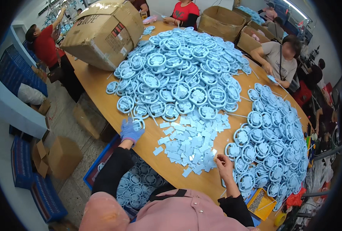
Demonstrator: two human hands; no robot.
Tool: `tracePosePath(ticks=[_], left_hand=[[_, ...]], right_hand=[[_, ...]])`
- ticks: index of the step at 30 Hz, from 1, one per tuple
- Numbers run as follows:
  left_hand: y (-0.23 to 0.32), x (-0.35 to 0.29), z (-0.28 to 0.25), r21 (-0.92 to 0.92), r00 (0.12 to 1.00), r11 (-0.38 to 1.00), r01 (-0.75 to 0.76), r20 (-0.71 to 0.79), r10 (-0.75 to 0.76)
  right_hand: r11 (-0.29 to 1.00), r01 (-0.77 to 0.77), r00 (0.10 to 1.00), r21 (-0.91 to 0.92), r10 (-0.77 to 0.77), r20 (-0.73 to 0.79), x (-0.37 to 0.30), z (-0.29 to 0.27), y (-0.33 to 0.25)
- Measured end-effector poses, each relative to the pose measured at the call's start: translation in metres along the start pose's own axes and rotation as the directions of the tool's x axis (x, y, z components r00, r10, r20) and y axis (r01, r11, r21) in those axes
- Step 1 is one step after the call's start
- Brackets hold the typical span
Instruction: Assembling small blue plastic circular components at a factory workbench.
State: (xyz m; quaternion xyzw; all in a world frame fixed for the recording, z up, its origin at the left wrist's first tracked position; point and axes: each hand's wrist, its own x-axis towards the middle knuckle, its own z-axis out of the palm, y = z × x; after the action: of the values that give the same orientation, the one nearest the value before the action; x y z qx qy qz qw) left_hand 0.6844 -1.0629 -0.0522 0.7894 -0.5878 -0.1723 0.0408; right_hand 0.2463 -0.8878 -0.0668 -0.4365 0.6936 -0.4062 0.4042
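Observation:
My left hand [132, 131], in a blue-violet glove, is at the table's left edge with its fingers closed on a round light-blue plastic ring piece [139, 124]. This piece lies by the near-left foot of a large heap of similar round pieces [178, 65]. My bare right hand [223, 165] pinches a small light-blue plate [215, 153] at the right side of a loose spread of flat rectangular plates [190, 142]. Close to the right of that hand rises a second heap of round blue pieces [271, 138], with thin stems sticking out.
A big cardboard box [101, 34] stands on the table's far left. Below the near edge, a crate [140, 181] holds more round pieces. A yellow tray [262, 204] of small metal parts sits at the lower right. Across the table, a person in grey [280, 59] handles a blue piece.

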Motion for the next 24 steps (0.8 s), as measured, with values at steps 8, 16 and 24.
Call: tracePosePath(ticks=[8, 16, 24], left_hand=[[0.026, -0.012, 0.001, 0.117, 0.995, 0.990, 0.074, 0.051, -0.081], [0.049, -0.005, 0.018, 0.070, 1.000, 0.998, 0.006, 0.027, -0.008], [0.010, 0.009, 0.039, 0.018, 0.993, 0.999, 0.038, -0.110, -0.036]], right_hand=[[0.624, 0.441, 0.897, -0.645, -0.317, 0.307, -0.014, 0.036, -0.010], [0.702, 0.403, 0.913, -0.587, -0.264, 0.311, 0.054, 0.094, -0.033], [0.599, 0.574, 0.813, -0.559, -0.496, 0.303, 0.091, 0.103, -0.052]])
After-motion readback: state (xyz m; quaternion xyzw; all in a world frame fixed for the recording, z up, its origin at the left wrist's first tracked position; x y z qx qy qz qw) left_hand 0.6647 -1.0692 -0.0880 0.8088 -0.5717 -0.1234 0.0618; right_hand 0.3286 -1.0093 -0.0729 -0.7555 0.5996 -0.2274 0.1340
